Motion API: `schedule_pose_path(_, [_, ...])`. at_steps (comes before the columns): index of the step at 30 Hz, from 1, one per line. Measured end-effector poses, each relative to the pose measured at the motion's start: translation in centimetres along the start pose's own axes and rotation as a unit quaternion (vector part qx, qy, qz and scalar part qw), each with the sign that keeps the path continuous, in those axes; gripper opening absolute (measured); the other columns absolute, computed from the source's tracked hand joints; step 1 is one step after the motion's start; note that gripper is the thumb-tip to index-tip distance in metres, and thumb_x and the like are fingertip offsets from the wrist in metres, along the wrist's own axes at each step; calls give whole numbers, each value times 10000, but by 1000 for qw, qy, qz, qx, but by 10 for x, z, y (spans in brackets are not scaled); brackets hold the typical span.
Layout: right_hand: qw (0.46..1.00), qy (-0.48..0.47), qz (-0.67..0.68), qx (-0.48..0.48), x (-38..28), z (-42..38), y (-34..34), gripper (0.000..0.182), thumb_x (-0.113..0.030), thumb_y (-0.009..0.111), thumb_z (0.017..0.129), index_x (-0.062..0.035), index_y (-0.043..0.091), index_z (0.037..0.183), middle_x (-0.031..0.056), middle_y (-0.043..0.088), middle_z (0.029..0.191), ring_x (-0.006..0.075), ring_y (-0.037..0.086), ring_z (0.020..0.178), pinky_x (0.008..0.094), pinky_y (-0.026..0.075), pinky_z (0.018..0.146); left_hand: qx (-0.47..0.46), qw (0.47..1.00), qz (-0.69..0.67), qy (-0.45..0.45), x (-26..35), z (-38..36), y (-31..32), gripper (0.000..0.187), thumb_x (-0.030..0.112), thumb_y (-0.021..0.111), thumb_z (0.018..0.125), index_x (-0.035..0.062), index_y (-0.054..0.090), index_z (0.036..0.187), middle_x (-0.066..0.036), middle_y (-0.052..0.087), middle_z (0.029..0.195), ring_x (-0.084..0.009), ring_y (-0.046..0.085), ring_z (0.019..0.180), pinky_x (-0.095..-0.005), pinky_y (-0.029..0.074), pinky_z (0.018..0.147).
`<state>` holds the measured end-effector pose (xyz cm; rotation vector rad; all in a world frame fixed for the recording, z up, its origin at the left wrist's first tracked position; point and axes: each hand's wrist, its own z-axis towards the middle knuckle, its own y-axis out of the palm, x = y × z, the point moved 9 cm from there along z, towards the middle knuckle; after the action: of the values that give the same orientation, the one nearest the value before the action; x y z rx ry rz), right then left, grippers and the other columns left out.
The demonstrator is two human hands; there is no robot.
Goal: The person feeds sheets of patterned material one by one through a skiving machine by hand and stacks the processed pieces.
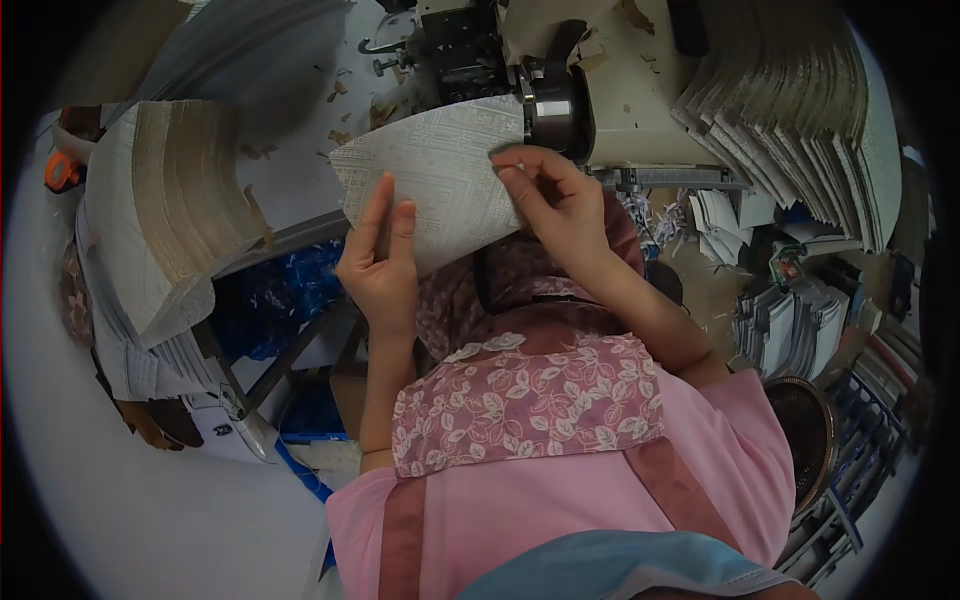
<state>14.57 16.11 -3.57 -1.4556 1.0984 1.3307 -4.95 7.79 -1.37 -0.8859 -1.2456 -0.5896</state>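
A pale grey-white piece of embossed sheet (440, 165) with a geometric pattern lies tilted in front of me, its upper right corner right at a dark machine (560, 110) with a shiny round metal part. My left hand (383, 265) holds the lower left of the piece, with index finger and thumb stretched over its face; the other fingers are mostly hidden. At the right edge my right hand (560, 205) pinches the piece between thumb and curled fingers.
A stack of similar curved sheets (185, 200) stands on the left, and a larger fanned stack (800, 130) at the upper right. Scraps (340, 90) litter the work table (290, 120). Below the table are a blue plastic bag (275, 300) and, at right, more bundled pieces (790, 325).
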Motion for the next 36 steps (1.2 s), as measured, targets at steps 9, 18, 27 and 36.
schedule_pose_path(9, [1000,0,-11,0,1,3,-2,133,-22,629,871,-28,664,1000,-30,578,703,14,488,644,182,417,584,-10,1000,-12,-26,-4,3,0,311,76,636,900,-2,615,1200,-105,644,1170,-129,583,1066,-245,423,941])
schedule_pose_path(18, [998,-44,-31,23,-4,3,-5,150,-24,634,864,-22,673,1008,-14,616,739,27,523,673,186,435,612,-2,1000,-21,-12,-2,1,3,293,90,647,895,9,636,1176,-101,658,1138,-120,596,1032,-234,438,912])
schedule_pose_path(27, [998,-49,-25,37,-5,2,-5,143,-33,644,857,-26,688,993,-15,616,729,26,522,666,186,434,608,3,999,-36,-14,1,2,2,284,87,644,895,8,641,1168,-95,663,1122,-114,597,1020,-227,438,907])
schedule_pose_path(36, [998,-40,-23,37,-3,4,-6,142,-41,650,854,-27,692,988,-12,626,712,19,525,646,181,437,591,12,999,-35,-19,1,2,2,276,107,649,895,17,653,1156,-96,670,1107,-115,599,1015,-234,436,910])
